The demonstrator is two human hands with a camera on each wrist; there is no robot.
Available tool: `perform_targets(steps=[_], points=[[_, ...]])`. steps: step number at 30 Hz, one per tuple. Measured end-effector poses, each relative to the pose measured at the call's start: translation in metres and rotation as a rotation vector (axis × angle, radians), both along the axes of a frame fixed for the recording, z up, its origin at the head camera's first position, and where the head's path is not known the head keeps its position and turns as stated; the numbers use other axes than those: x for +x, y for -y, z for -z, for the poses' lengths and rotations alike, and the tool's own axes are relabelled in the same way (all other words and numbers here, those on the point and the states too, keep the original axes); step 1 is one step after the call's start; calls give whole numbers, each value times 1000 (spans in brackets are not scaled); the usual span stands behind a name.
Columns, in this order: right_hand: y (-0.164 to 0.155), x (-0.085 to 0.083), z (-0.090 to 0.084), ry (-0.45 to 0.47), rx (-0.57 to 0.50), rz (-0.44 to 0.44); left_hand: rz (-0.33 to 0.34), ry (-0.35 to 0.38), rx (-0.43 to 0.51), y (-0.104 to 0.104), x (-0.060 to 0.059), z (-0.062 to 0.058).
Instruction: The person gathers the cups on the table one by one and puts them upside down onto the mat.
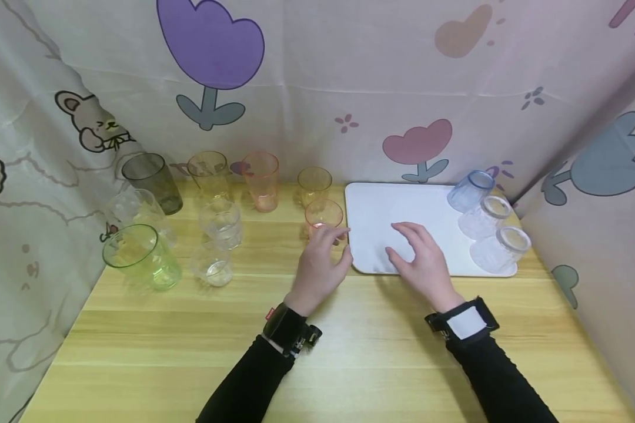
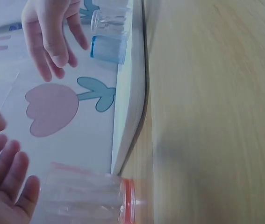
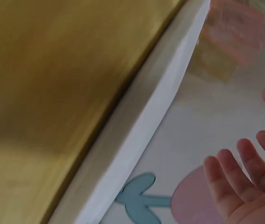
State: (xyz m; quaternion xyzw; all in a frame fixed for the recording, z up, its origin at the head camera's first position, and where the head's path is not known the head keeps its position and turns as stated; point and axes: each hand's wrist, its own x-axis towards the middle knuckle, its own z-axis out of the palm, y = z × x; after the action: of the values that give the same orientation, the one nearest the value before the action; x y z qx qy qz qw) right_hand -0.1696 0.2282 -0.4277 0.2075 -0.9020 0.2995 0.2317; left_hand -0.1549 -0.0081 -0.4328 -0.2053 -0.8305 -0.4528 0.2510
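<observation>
A small pink-tinted clear cup stands upright on the wooden table just left of a white tray. My left hand is right in front of that cup, fingers spread and loose, just short of its side. My right hand hovers over the tray's front part, fingers relaxed and empty. On the tray's right side lie a blue cup and two clear cups on their sides.
Several upright cups stand on the left: grey, green, clear, yellow, pink and amber. A patterned curtain walls in the back and both sides. The wooden table stretches toward me.
</observation>
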Motion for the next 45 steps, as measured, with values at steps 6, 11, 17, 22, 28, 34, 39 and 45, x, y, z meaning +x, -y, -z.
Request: perform_targets(steps=[6,11,17,22,28,34,39,45], points=[[20,2,3,133,52,-61,-103,-56,139,11,-5,3],[33,3,7,234,113,-99,-172,-1,241,19,-14,7],[46,2,13,354,213,-115,-167,143,275,26,-24,15],[50,2,16,375,261,-128,-172,316,258,27,-29,18],[50,3,16,361,265,-140,-187,429,238,25,-37,17],[51,3,14,352,271,-146,-222,480,201,23,-46,17],[52,2,14,358,271,-143,-227,476,211,22,-49,15],[51,1,15,375,274,-133,-227,495,216,21,-49,13]])
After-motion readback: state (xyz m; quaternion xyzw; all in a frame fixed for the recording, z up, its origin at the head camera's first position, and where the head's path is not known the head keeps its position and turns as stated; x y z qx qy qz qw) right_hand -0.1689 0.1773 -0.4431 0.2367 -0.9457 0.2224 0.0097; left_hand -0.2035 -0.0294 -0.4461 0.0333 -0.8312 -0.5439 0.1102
